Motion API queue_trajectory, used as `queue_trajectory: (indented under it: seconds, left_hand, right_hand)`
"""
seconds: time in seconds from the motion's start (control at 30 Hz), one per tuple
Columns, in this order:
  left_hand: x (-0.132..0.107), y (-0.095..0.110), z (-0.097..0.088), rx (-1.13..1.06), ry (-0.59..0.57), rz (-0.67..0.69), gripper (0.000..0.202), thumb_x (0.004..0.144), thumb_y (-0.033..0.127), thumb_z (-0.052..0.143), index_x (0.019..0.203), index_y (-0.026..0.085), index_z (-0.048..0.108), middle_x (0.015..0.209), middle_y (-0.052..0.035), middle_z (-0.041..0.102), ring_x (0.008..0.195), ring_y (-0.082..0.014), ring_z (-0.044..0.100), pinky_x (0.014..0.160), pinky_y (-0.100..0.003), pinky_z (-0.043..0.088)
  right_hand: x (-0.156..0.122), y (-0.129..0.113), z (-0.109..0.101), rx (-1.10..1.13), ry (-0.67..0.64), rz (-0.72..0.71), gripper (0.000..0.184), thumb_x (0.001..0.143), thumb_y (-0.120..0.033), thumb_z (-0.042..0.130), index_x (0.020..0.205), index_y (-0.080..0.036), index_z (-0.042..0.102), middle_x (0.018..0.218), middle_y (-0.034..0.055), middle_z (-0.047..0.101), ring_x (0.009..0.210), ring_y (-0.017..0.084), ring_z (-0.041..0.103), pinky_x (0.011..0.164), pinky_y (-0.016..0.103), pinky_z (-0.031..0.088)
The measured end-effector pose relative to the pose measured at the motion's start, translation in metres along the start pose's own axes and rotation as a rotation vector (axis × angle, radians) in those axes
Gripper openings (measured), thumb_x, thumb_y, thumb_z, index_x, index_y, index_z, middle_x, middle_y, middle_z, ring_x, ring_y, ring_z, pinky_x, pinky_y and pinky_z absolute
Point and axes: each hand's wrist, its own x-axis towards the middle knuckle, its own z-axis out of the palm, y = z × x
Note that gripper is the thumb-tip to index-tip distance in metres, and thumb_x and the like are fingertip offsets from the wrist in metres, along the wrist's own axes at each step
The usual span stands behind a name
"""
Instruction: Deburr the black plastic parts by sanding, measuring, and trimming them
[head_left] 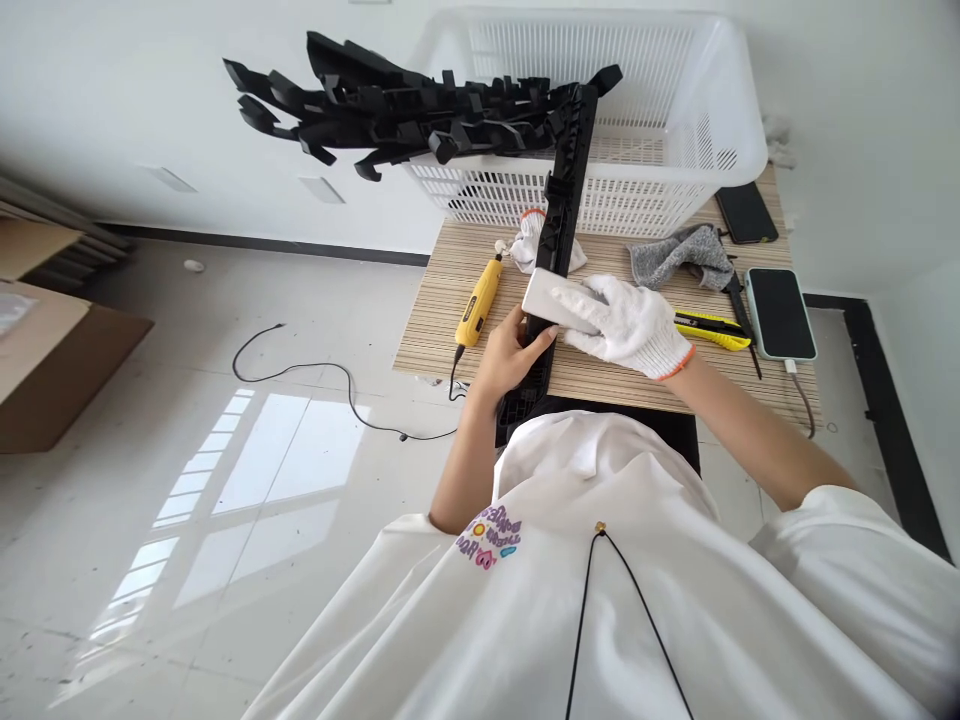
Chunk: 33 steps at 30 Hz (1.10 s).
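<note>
My bare left hand (pixel 511 357) is closed around the lower part of a long black plastic strip (pixel 561 215) that runs from my lap up toward the basket. My right hand (pixel 628 322), in a white knit glove, presses a pale flat block (pixel 546 299) across the strip just above my left hand. A pile of similar black plastic parts (pixel 405 105) lies over the left rim of the basket.
A white slatted basket (pixel 675 120) stands at the back of the small wooden table (pixel 442 300). On the table lie a yellow rotary tool (pixel 480 302) with a cord, a spare white glove (pixel 531 245), a grey cloth (pixel 681 255), a yellow utility knife (pixel 712 328) and two phones (pixel 778 312). Cardboard boxes (pixel 45 340) sit at left.
</note>
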Motion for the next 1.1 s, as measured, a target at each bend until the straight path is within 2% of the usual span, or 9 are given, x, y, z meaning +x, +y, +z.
queue_trajectory:
  seconds: [0.07,0.2,0.3,0.4,0.53,0.67,0.73,1.0,1.1]
  left_hand:
    - [0.000,0.001,0.000,-0.001,-0.011,-0.014,0.040,0.090,0.060,0.067,0.099,0.023,0.059,0.076,0.0012,0.058,0.065,-0.0146,0.056,0.058,-0.028,0.041]
    - [-0.001,0.002,-0.001,0.005,-0.022,-0.013,0.037,0.091,0.057,0.068,0.097,0.023,0.058,0.077,0.0012,0.059,0.069,-0.0155,0.059,0.060,-0.028,0.043]
    - [-0.002,0.002,-0.002,0.003,-0.029,-0.006,0.034,0.092,0.054,0.068,0.097,0.022,0.058,0.076,0.0021,0.058,0.066,-0.0141,0.057,0.059,-0.027,0.042]
    - [-0.002,0.002,-0.002,0.028,-0.023,0.000,0.034,0.091,0.054,0.069,0.096,0.022,0.057,0.075,0.0024,0.057,0.065,-0.0136,0.057,0.058,-0.027,0.043]
    - [-0.002,0.003,-0.001,0.023,-0.037,-0.017,0.036,0.091,0.056,0.069,0.099,0.022,0.058,0.076,0.0022,0.060,0.066,-0.0144,0.059,0.059,-0.027,0.045]
    - [-0.001,0.002,-0.002,0.044,-0.040,-0.002,0.034,0.092,0.055,0.068,0.095,0.023,0.057,0.075,0.0019,0.057,0.066,-0.0148,0.056,0.058,-0.028,0.042]
    - [-0.001,0.000,-0.002,0.058,-0.031,0.001,0.034,0.093,0.055,0.066,0.093,0.023,0.057,0.074,0.0017,0.056,0.066,-0.0154,0.056,0.058,-0.029,0.041]
    - [0.000,-0.001,-0.002,0.120,-0.019,-0.010,0.034,0.096,0.054,0.061,0.109,0.022,0.061,0.096,-0.0041,0.071,0.094,-0.0253,0.069,0.081,-0.035,0.054]
    - [-0.001,0.001,-0.002,0.127,-0.029,-0.024,0.036,0.098,0.054,0.058,0.114,0.022,0.061,0.103,-0.0060,0.072,0.104,-0.0280,0.069,0.088,-0.038,0.053]
  right_hand:
    - [-0.003,0.000,0.002,0.003,0.033,0.088,0.069,0.100,-0.060,0.039,0.163,-0.032,0.036,0.135,0.0131,0.060,0.096,0.026,0.064,0.071,0.034,0.048]
    - [-0.006,0.008,0.005,0.031,0.016,-0.011,0.068,0.099,-0.059,0.043,0.162,-0.036,0.035,0.137,0.0100,0.060,0.099,0.026,0.064,0.071,0.032,0.047]
    - [-0.009,0.014,0.004,0.027,0.039,0.077,0.070,0.099,-0.056,0.043,0.164,-0.033,0.031,0.139,0.0121,0.058,0.099,0.026,0.064,0.072,0.033,0.047]
    - [-0.013,0.015,0.003,0.020,-0.025,-0.013,0.070,0.097,-0.060,0.045,0.162,-0.035,0.037,0.138,0.0110,0.059,0.101,0.028,0.063,0.072,0.034,0.046]
    - [-0.016,0.014,0.004,-0.015,0.041,0.120,0.074,0.096,-0.061,0.046,0.163,-0.029,0.035,0.136,0.0138,0.060,0.096,0.027,0.064,0.069,0.033,0.045]
    - [-0.012,0.016,0.005,-0.016,-0.005,-0.013,0.070,0.097,-0.061,0.046,0.161,-0.035,0.038,0.139,0.0101,0.060,0.096,0.026,0.065,0.069,0.033,0.046]
    - [-0.008,0.016,0.004,-0.017,0.041,0.086,0.072,0.098,-0.058,0.045,0.164,-0.032,0.033,0.143,0.0119,0.058,0.097,0.026,0.065,0.069,0.033,0.046]
    - [0.005,-0.002,0.000,0.037,0.033,0.118,0.071,0.100,-0.054,0.043,0.165,-0.031,0.028,0.142,0.0136,0.057,0.099,0.026,0.065,0.072,0.033,0.049]
    - [0.012,-0.005,-0.003,0.052,0.005,0.052,0.067,0.100,-0.056,0.040,0.163,-0.034,0.033,0.145,0.0124,0.055,0.100,0.027,0.066,0.073,0.034,0.050]
